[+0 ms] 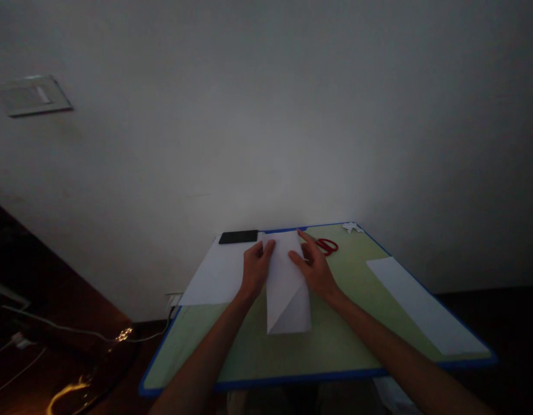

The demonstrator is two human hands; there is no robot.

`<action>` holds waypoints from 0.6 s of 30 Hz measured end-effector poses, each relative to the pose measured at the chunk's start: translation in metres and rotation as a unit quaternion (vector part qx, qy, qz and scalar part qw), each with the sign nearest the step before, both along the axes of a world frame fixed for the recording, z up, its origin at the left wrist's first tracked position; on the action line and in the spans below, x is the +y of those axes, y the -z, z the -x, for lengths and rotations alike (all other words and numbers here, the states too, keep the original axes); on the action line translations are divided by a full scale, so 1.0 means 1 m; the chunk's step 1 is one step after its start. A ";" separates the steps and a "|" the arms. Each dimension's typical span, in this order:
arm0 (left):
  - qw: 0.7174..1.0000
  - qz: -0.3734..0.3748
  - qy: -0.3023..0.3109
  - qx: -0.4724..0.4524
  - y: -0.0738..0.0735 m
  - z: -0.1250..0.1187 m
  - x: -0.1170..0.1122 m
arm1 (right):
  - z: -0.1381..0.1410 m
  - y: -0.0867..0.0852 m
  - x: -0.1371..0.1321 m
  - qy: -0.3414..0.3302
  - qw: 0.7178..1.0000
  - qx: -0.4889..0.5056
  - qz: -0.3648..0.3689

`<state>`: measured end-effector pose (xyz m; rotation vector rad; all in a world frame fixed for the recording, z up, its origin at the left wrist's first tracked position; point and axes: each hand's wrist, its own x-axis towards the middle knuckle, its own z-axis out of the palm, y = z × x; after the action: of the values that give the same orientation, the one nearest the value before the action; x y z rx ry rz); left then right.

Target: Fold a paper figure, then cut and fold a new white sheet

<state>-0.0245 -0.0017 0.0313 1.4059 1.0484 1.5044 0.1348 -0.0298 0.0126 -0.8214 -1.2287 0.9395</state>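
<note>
The left hand [255, 268] and right hand [314, 271] held the folded paper [284, 288] by its sides over the surface [258, 357], contact unclear in the dimness, and an uneven pull could have skewed it.

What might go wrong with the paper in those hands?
The red-handled scissors are right by the right hand, so it might bump them. The left hand grips the creased paper too, so squeezing hard could wrinkle it. And the white strip lies along the table edge, so an arm could maybe brush it off.
</note>
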 end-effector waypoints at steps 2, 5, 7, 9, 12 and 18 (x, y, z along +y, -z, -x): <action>1.000 -0.011 0.004 0.010 -0.001 -0.002 -0.002 | 0.001 -0.001 -0.002 0.005 1.000 0.010 -0.003; 1.000 -0.026 -0.001 0.001 -0.003 -0.002 -0.004 | 0.000 -0.001 -0.002 0.025 1.000 0.010 -0.015; 0.999 -0.033 0.000 -0.022 -0.005 -0.002 -0.005 | -0.001 -0.002 -0.002 0.036 0.999 0.005 -0.024; 0.998 -0.037 -0.009 -0.040 -0.006 -0.001 -0.004 | -0.002 -0.002 -0.001 0.044 0.999 0.000 -0.030; 0.997 -0.039 -0.033 -0.054 -0.005 0.000 -0.003 | -0.003 0.000 0.001 0.058 0.997 -0.014 -0.039; 0.996 -0.040 -0.046 -0.058 -0.004 -0.001 -0.001 | -0.003 0.003 0.002 0.067 0.997 -0.023 -0.042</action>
<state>-0.0235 -0.0026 0.0349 1.3236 1.0020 1.6900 0.1383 -0.0281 0.0098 -0.8521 -1.2286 0.7587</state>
